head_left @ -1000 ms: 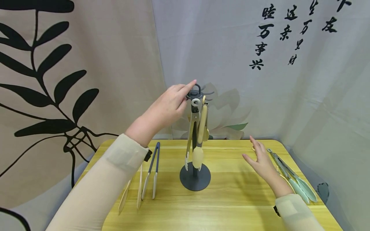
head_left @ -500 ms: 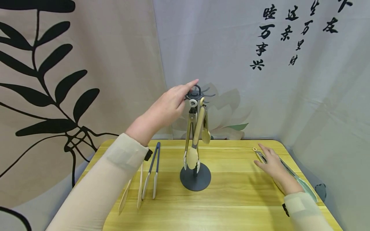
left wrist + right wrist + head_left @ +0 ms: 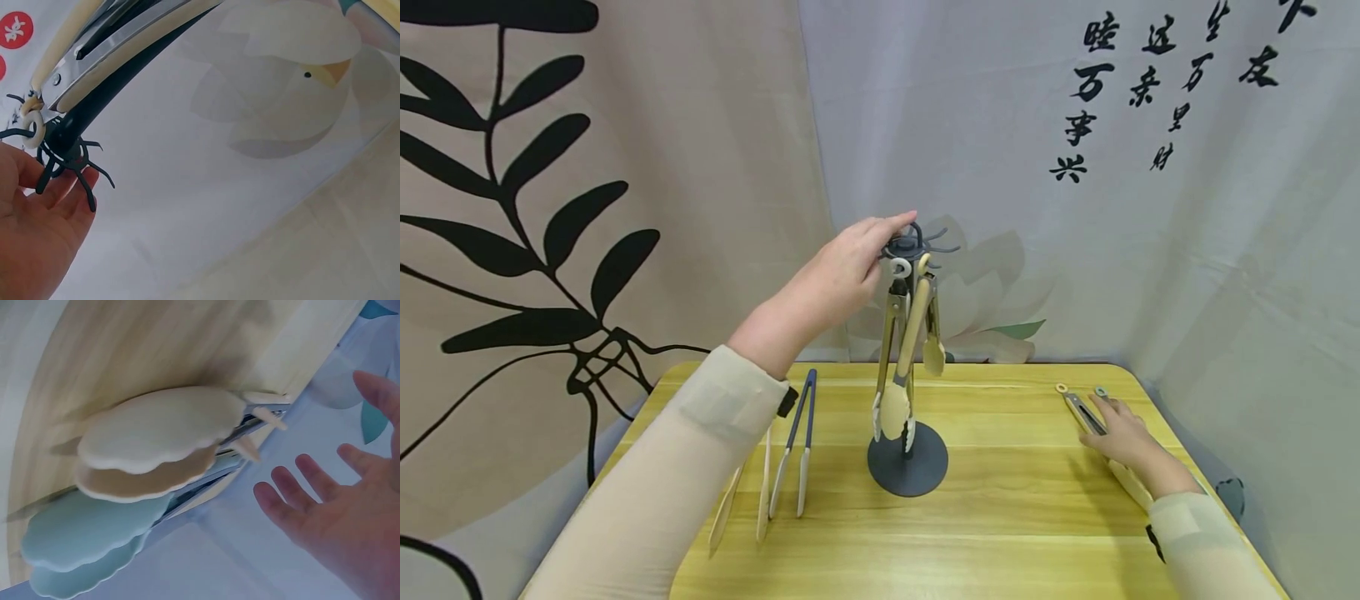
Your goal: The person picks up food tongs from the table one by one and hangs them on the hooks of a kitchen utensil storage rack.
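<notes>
My left hand [image 3: 842, 271] grips the hooked top of a dark grey utensil stand [image 3: 907, 467]; the left wrist view shows its fingers around the hub among the hooks [image 3: 87, 194]. Cream-headed tongs [image 3: 895, 408] and white-tipped tongs [image 3: 877, 417] hang from the stand, with a smaller yellowish pair [image 3: 934, 357] behind. Above two pairs of tongs at the table's right side is my right hand [image 3: 1123, 433], fingers spread and holding nothing. Those are cream tongs [image 3: 162, 428] and mint green tongs [image 3: 94, 531], lying side by side; the right arm covers much of the mint pair in the head view.
On the left of the wooden table [image 3: 1000, 500] stand blue-handled tongs [image 3: 809, 408] with pale tips and a pair of cream tongs [image 3: 763, 492], partly behind my left sleeve [image 3: 700, 450]. A printed curtain [image 3: 962, 100] hangs behind the table.
My right hand has moved right and down over the tongs on the right. The hanging tongs have swung slightly left, turning with the stand's top. My left hand stays at the top.
</notes>
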Available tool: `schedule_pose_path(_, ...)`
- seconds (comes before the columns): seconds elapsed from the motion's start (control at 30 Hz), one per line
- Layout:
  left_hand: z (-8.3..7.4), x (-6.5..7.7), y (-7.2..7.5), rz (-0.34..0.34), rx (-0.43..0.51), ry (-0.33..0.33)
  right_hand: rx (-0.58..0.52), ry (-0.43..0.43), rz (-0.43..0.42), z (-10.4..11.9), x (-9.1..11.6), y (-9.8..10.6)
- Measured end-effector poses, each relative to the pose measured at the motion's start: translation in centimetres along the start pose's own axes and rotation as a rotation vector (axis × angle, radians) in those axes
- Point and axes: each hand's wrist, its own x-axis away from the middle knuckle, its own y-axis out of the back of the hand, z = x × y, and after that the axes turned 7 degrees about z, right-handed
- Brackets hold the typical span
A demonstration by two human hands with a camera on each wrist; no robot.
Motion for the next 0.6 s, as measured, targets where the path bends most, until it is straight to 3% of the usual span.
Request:
schedule_pose_path(0.33,-0.3,0.2,0.2,0.023,0.103,0.031,0.011,-0.071,0.110,-1.3,-0.2,0.1)
schedule_pose_path(0.6,-0.7,0.0,0.3,0.026,0.085,0.091,0.003,-0.099,0.126,-1.8,-0.7,0.0)
